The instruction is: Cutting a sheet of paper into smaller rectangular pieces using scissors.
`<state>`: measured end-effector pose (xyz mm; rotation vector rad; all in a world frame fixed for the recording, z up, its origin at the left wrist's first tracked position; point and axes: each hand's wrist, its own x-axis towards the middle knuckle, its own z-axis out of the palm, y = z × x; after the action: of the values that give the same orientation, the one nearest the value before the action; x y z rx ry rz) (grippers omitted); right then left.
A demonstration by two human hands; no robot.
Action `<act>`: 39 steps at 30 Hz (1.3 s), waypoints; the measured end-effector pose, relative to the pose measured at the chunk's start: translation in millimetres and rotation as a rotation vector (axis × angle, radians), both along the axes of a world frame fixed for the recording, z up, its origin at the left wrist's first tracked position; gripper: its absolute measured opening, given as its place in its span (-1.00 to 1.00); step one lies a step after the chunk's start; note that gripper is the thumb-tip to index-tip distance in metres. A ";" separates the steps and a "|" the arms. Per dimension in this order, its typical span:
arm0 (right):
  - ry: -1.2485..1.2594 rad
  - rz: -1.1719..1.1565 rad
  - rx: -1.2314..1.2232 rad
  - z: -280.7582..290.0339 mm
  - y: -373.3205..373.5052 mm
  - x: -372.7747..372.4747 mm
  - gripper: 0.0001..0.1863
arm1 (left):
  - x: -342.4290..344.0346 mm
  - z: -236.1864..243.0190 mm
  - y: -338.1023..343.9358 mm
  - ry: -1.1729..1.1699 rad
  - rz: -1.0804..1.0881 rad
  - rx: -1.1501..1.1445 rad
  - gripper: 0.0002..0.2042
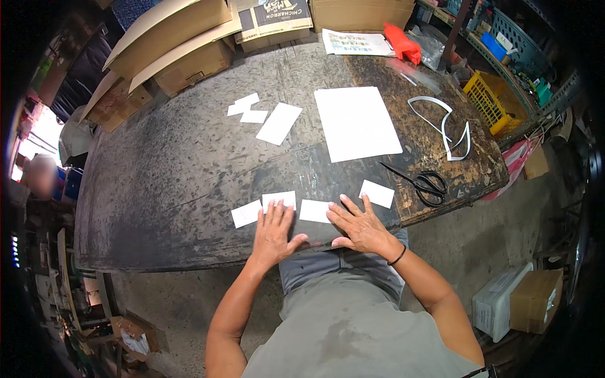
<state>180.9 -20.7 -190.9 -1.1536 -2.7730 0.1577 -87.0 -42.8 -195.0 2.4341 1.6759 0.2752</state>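
Both of my hands lie flat near the table's front edge, fingers spread. Under the fingertips of my left hand point(274, 233) is the lower part of a small white paper card point(279, 198); another card point(246, 215) lies just left of it. My right hand point(360, 227) touches the right end of a third white card point(313, 211). Beside its fingertips, a tilted card point(377, 193) lies to the right. Black-handled scissors point(428, 188) rest farther right, blades pointing left. Beyond the hands are a stack of white paper sheets point(359, 123) and a larger cut piece point(279, 124).
Several small paper scraps point(253, 116) and a curled white strip point(449, 113) lie on the dark worn table point(189, 164). Cardboard boxes point(189, 66) line the far edge, with a red plastic bag point(402, 44) and a printed sheet point(356, 43). A yellow crate point(491, 101) stands on the right.
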 end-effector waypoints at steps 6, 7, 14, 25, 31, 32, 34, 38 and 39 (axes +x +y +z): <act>0.050 -0.021 -0.034 7.8 1.2 14.1 -0.19 | 28.5 -12.4 3.7 0.051 -0.173 0.003 -0.22; 0.090 -0.081 -0.028 10.0 0.6 17.1 -0.17 | 29.9 -13.4 2.8 0.044 -0.154 0.031 -0.22; 0.062 -0.330 0.043 5.9 -5.6 62.5 -0.07 | -4.0 -3.8 11.3 0.091 0.091 -0.059 -0.18; -0.005 -0.315 0.014 -10.9 -6.1 75.4 -0.14 | -54.6 -4.5 5.2 0.113 0.051 -0.058 -0.25; 0.119 -0.219 -0.013 -11.0 0.1 73.8 -0.17 | 16.4 -10.1 4.9 -0.049 -0.100 0.035 -0.22; 0.115 -0.219 -0.007 -12.8 1.4 72.2 -0.17 | 31.5 -11.6 5.7 -0.079 -0.147 0.053 -0.22; 0.145 -0.447 0.073 -13.3 3.7 71.4 -0.14 | 48.7 -12.9 5.9 -0.051 -0.160 0.092 -0.25; 0.073 -0.459 0.002 -11.9 7.0 53.5 -0.13 | 55.9 -12.9 8.4 0.041 -0.160 0.047 -0.26; 0.081 -0.402 0.054 -15.9 5.7 52.0 -0.15 | 55.9 -12.4 8.5 0.042 -0.156 0.028 -0.25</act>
<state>233.0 -15.0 -206.8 -1.6163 -2.3998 0.0838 -31.1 -34.2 -207.4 2.5911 1.4964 0.2296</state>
